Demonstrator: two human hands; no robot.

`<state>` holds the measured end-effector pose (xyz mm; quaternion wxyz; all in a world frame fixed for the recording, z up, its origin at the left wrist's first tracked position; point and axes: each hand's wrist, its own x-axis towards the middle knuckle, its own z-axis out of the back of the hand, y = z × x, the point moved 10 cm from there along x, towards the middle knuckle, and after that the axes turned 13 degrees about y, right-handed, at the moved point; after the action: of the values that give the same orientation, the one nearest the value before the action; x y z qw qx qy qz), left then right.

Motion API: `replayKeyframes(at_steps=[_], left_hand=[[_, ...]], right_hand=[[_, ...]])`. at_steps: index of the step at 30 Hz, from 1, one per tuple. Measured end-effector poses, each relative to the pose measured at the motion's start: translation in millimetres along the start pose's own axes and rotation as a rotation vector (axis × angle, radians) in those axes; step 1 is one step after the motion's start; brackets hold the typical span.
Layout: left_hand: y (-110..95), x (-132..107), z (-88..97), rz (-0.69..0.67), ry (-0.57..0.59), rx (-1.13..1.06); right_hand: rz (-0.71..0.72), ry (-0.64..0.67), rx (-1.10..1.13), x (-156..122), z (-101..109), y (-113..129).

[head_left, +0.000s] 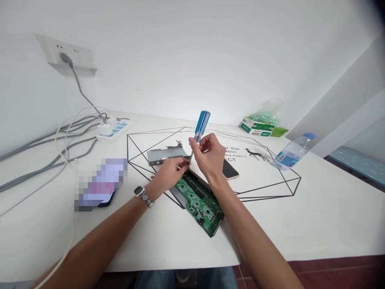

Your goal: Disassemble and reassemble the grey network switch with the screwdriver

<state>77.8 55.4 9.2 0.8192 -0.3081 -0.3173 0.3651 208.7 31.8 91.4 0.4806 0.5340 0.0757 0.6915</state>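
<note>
- Head view, right hand (212,155): grip pinching the blue-handled screwdriver (201,124), tip down around the far end of the green circuit board (199,196).
- Left hand (167,173): fingers bunched by that tip; whether they pinch anything, I cannot tell.
- Progress: board lies exposed on the surface (300,228); screwdriver work seems under way, remaining screws too small to count.

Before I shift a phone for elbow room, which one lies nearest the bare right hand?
The black-screened, gold-edged phone, showing beside the bare right hand; the lit, lilac-screened phone lies farther off, on the left side.
</note>
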Motion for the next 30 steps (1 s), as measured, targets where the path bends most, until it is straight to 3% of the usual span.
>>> replayKeyframes(at_steps=[10, 20, 25, 30], left_hand=[[-0.2, -1.8, 1.2, 0.0, -0.025, -0.003], [-6.7, -1.3, -0.5, -0.032, -0.011, 0.0], [-11.9, -0.8, -3.6, -0.064, 0.016, -0.051], [-7.2, 0.1, -3.9, -0.037, 0.031, -0.055]], right_hand=[[-0.031, -0.014, -0.2, 2.4, 3.6, 8.4], [-0.013, 0.026, -0.215, 0.3, -2.3, 14.1], [0.064, 0.034, -0.189, 2.6, -3.4, 16.6], [0.102, 0.157, -0.07, 8.2, -11.0, 6.9]])
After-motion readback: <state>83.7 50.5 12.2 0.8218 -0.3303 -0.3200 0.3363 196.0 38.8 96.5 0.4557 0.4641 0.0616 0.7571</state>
